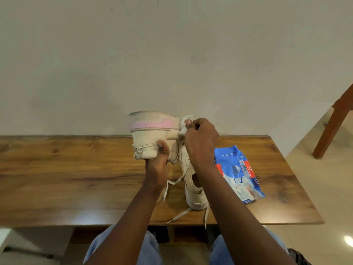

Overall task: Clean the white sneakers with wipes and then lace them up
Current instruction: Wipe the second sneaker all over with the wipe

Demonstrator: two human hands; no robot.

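Observation:
My left hand (158,159) grips a white sneaker (152,134) by its heel and holds it above the table, sole turned up, with a pink and dirty sole edge showing. My right hand (200,138) pinches a white wipe (185,122) against the right end of that sole. A second white sneaker (193,184) stands on the wooden table (76,178) below my hands, heel toward me. Its loose laces (179,217) trail over the table's front edge.
A blue pack of wipes (236,173) lies on the table right of the second sneaker. A wall rises just behind the table. A wooden chair leg (332,127) stands on the floor at the far right. My knees in jeans sit under the front edge.

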